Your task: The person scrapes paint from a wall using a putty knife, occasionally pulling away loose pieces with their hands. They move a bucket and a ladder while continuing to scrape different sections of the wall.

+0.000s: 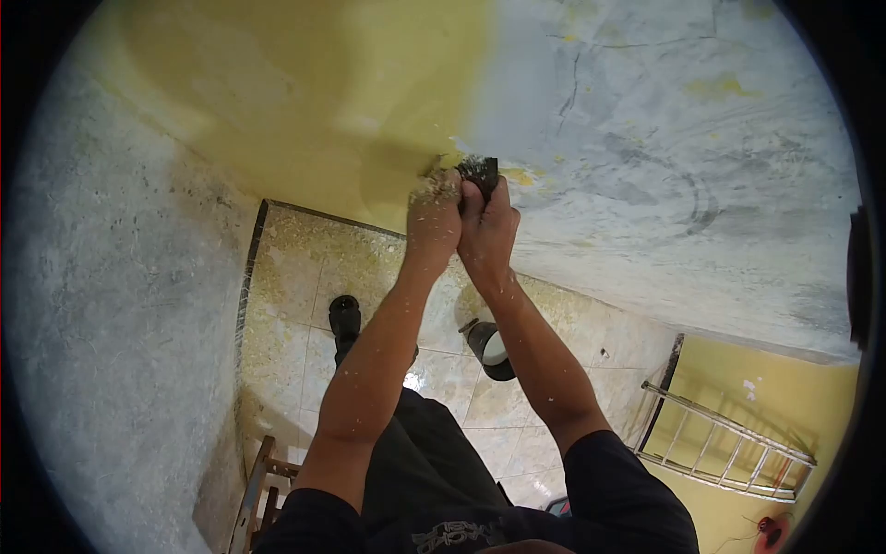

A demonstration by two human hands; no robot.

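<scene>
A dark, flat scraper (pixel 482 172) rests against the wall at the border between yellow paint (pixel 397 115) and a bare grey-white patch (pixel 600 138). My right hand (pixel 489 226) is closed around the scraper from below. Beside it, my left hand (pixel 432 222) is closed too, its fingers at the scraper's left side and dusted with yellow paint flakes. Part of the tool is hidden by my fingers. Loose flakes lie on both forearms.
Below stand a dark bucket with something white inside (pixel 495 347) and my black shoe (pixel 344 317) on a flake-strewn tiled floor (pixel 286 277). A ladder (pixel 729 443) leans at the lower right, near a red reel (pixel 773 533). A wooden frame (pixel 258 480) stands lower left.
</scene>
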